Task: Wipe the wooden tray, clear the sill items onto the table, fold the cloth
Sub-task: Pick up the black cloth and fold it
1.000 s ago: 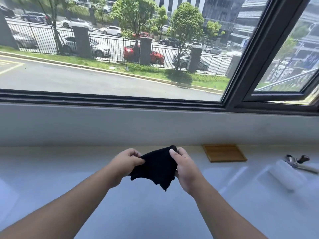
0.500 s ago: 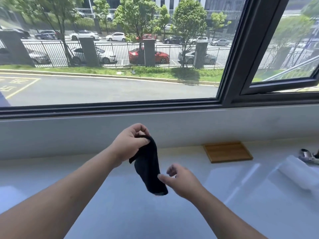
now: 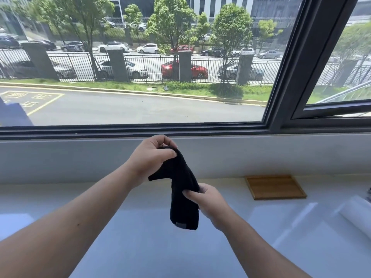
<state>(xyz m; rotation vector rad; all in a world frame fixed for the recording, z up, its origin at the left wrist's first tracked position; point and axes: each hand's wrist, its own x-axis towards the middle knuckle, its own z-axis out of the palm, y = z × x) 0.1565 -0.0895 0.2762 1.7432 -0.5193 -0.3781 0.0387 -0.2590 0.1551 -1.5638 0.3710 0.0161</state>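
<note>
Cloth point(image 3: 183, 189), black and soft, hangs in the air between the person's two hands, above the glossy white sill point(image 3: 140, 247) and in front of the window. From the head camera, the only view, the left hand point(image 3: 149, 160) is up high, fingers pinched on the cloth's top end, while the right hand point(image 3: 206, 203) sits lower and grips the cloth about midway down its right edge, thumb across the front. The bottom end dangles free below, a small grey tag showing at its corner.

Off to the right, the wooden tray point(image 3: 275, 187) lies flat on the sill against the wall, well apart from the hands and with nothing on it. A white roll point(image 3: 357, 214) lies nearer the right edge of the frame, partly cut off.

I would judge the step in hand to be the folding of the cloth: it already hangs as a narrow doubled strip. The next move likely calls for bringing the loose bottom up to meet the top, or laying the strip down flat, with the edges kept aligned so the limp fabric does not slump out of shape.
</note>
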